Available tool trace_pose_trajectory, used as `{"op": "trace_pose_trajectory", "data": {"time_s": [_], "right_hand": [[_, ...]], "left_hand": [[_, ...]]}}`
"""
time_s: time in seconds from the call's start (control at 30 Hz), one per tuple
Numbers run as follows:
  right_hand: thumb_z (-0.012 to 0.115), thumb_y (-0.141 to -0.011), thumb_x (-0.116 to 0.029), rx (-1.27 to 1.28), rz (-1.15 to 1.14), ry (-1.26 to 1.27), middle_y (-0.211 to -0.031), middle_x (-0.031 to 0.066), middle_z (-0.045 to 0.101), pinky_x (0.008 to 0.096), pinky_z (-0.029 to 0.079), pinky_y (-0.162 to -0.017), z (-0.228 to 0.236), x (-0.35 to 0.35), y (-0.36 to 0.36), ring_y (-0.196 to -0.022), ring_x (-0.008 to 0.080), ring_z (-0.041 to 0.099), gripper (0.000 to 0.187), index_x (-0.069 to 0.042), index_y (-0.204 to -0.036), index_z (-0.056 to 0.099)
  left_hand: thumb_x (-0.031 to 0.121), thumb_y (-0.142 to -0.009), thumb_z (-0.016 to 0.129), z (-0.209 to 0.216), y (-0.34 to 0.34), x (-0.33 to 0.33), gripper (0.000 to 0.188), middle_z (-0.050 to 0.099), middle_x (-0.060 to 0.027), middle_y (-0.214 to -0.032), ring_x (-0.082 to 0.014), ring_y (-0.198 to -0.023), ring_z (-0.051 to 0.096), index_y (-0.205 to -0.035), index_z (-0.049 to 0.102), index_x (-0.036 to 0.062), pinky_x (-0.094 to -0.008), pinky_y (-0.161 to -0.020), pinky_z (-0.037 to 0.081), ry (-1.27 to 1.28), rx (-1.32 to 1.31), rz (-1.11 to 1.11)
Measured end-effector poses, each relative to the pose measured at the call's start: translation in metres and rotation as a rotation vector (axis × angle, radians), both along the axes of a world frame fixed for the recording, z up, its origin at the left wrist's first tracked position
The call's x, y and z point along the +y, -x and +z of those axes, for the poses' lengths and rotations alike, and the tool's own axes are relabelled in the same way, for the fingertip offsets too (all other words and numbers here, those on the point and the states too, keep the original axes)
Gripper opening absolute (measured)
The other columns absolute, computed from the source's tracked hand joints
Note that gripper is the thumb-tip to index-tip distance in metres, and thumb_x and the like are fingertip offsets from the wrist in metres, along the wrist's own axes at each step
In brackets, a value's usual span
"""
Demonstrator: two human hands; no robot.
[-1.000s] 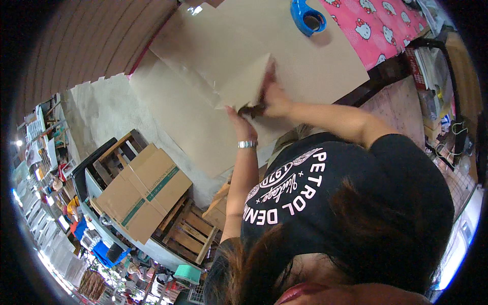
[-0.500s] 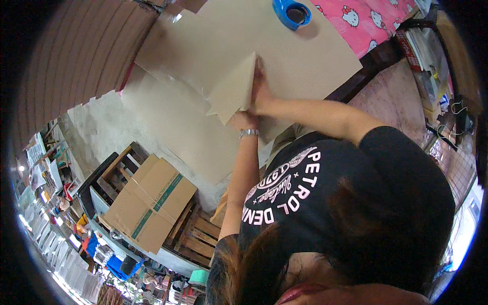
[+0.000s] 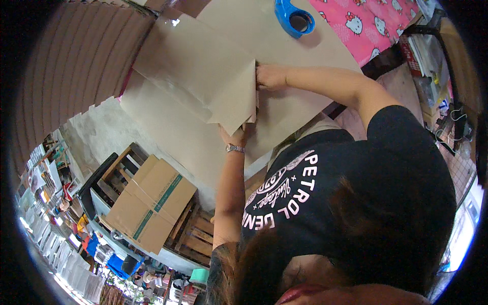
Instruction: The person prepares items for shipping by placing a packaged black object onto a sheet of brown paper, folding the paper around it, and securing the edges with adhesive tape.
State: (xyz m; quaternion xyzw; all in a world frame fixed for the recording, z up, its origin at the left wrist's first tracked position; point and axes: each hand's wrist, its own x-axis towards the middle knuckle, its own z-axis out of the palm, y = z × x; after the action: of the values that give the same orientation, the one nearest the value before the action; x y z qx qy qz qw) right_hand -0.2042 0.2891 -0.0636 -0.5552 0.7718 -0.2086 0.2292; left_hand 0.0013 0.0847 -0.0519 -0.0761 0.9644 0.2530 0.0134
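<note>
A folded piece of brown paper [image 3: 223,86] lies over larger brown sheets, with layered corners at its near end. My left hand [image 3: 234,136], with a metal-banded watch on the wrist, grips the near corner; its fingertips are partly hidden under the paper. At the paper's right edge is my right hand [image 3: 272,77], its fingers curled and tucked in at the fold, the tips out of sight. A blue tape dispenser [image 3: 295,19] rests on the sheet beyond my right hand.
Stacked corrugated brown material [image 3: 81,66] rises at the left. Pink patterned cloth [image 3: 356,25] covers the far right. A strapped cardboard box [image 3: 147,203] sits on wooden pallets [image 3: 195,236] at lower left. A dark table edge [image 3: 378,68] runs near my right arm.
My hands have spread apart: the left came nearer to me and left, the right shifted slightly right and away. The folded paper lies wider and flatter than before.
</note>
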Motion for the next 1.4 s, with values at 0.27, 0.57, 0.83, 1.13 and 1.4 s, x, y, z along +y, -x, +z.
{"op": "trace_pose_trajectory", "data": {"time_s": [0.27, 0.57, 0.83, 1.13, 1.4], "right_hand": [[0.052, -0.083, -0.017, 0.024, 0.138, 0.174, -0.097, 0.0138, 0.065, 0.046, 0.043, -0.084, 0.033, 0.017, -0.111, -0.096, 0.0315, 0.057, 0.022, -0.003, -0.088, 0.067], [0.041, -0.094, -0.038, -1.02, -1.117, 0.328, -0.076, 0.0155, 0.064, 0.0379, 0.049, -0.07, 0.053, -0.033, -0.027, -0.074, 0.0201, 0.062, 0.046, 0.003, -0.092, 0.063], [0.045, -0.091, -0.037, -0.485, -0.565, -0.169, -0.068, 0.0191, 0.063, 0.0452, 0.049, -0.066, 0.101, -0.015, -0.121, -0.065, 0.0348, 0.062, 0.042, 0.0, -0.085, 0.064], [0.053, -0.08, -0.051, 0.513, 0.049, -0.014, -0.148, 0.0036, 0.025, 0.0503, 0.014, -0.111, 0.074, -0.056, 0.021, -0.138, 0.0234, 0.02, 0.081, -0.015, -0.144, 0.02], [0.059, -0.076, -0.044, 0.591, -0.002, 0.075, -0.15, 0.0016, 0.02, 0.0512, 0.014, -0.111, 0.048, -0.047, 0.016, -0.138, 0.0233, 0.021, 0.082, -0.017, -0.144, 0.021]], "left_hand": [[0.056, -0.08, 0.053, 0.033, -0.027, 0.064, 0.064, 0.05, -0.0204, -0.128, -0.0349, -0.126, 0.038, -0.117, 0.058, 0.0045, -0.0467, -0.106, 0.027, -0.003, -0.255, -0.241], [0.022, -0.093, 0.05, 0.018, 0.006, -0.066, 0.022, 0.064, -0.0073, -0.093, -0.0165, -0.086, 0.061, -0.101, 0.058, 0.003, -0.0314, -0.075, 0.051, -1.562, -0.174, 1.042], [0.018, -0.09, 0.057, 0.033, 0.016, -0.048, 0.019, 0.065, -0.0081, -0.087, -0.0196, -0.079, 0.064, -0.098, 0.058, 0.0001, -0.0327, -0.067, 0.054, -1.466, -0.201, 0.943], [0.024, -0.073, 0.068, 0.058, 0.034, -0.042, 0.063, 0.053, -0.017, -0.117, -0.0318, -0.107, 0.052, -0.124, 0.043, -0.0025, -0.0529, -0.086, 0.04, 0.055, -0.284, 0.668], [0.031, -0.075, 0.062, 0.069, 0.09, -0.024, 0.08, 0.015, -0.0099, -0.152, -0.0343, -0.139, 0.011, -0.144, 0.024, 0.0187, -0.0525, -0.111, 0.003, 0.506, -0.179, -0.225]]}}
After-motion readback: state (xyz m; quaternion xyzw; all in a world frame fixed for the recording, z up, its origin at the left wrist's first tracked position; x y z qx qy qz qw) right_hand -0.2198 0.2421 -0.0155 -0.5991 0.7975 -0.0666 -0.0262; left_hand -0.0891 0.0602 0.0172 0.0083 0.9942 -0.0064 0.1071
